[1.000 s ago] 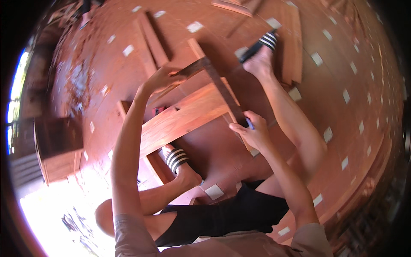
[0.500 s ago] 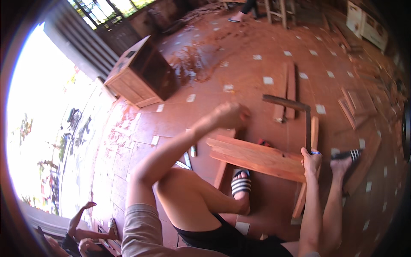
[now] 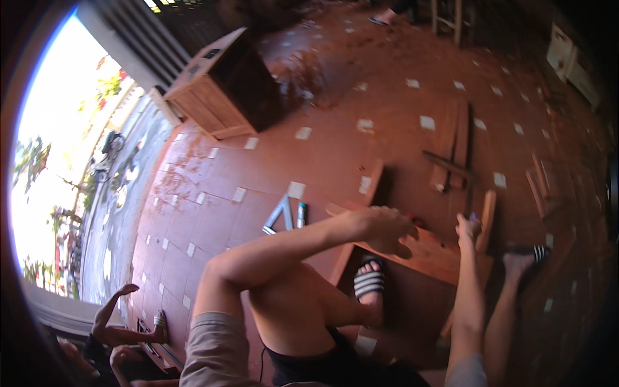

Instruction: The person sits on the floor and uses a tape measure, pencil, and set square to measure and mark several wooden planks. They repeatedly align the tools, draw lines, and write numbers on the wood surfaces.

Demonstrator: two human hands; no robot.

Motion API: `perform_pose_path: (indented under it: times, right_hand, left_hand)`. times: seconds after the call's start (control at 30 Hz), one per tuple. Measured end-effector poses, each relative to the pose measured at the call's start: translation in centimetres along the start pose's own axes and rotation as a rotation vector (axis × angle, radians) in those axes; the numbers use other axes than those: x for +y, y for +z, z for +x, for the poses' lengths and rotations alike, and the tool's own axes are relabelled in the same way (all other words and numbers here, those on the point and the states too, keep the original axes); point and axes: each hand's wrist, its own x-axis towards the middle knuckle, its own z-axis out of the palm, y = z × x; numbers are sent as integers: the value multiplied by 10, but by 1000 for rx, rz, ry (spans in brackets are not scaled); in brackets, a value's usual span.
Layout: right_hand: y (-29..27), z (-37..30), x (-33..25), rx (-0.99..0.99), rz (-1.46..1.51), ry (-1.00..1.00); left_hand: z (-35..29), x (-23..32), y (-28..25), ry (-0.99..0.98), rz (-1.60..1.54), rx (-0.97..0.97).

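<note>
A reddish wooden board point(image 3: 422, 253) lies across two wooden rails point(image 3: 488, 216) in front of me. My left hand point(image 3: 385, 231) is over the board's left part, fingers bent but apart, holding nothing that shows. My right hand point(image 3: 469, 229), above the board's right end, is closed around the lower end of a dark L-shaped wooden tool point(image 3: 448, 164) like a carpenter's square. A small blue piece point(image 3: 474, 218) shows at that hand; its kind is unclear. Partly behind my left hand is a small red object point(image 3: 417, 221).
A metal angle square point(image 3: 281, 213) and a teal-and-white marker-like tube point(image 3: 302, 215) lie on the tiled floor. A wooden cabinet point(image 3: 213, 106) stands far left. Planks point(image 3: 451, 138) lie beyond the board. Another person point(image 3: 113, 335) sits at lower left. My sandalled foot point(image 3: 369, 284) is beside the board.
My left hand has come down and right from beyond the board, its fingers loosening from a closed shape. The L-shaped tool remains in my right hand. The whole view has shifted and tilted.
</note>
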Motion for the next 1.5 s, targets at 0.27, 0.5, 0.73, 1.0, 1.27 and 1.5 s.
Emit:
perform_pose_path:
  times: [0.27,0.5,0.73,1.0,1.27,1.5]
  right_hand:
    - [-8,30,49,-46,-161,-250]
    - [-1,2,25,422,-486,-814]
    - [78,-26,2,-241,-555,-741]
    - [142,-35,-3,-588,-1179,-429]
    - [149,-14,1,-519,-966,-337]
    - [95,-48,-57,-697,-188,-477]
  left_hand:
    - [-6,-19,-6,-37,5,93]
    - [-22,-18,-15,-156,-85,65]
    - [-25,-31,-8,-145,-153,88]
    - [-28,-40,-10,-109,-141,101]
    - [-19,-39,-6,-34,-95,113]
    - [-11,-20,-8,-47,-32,111]
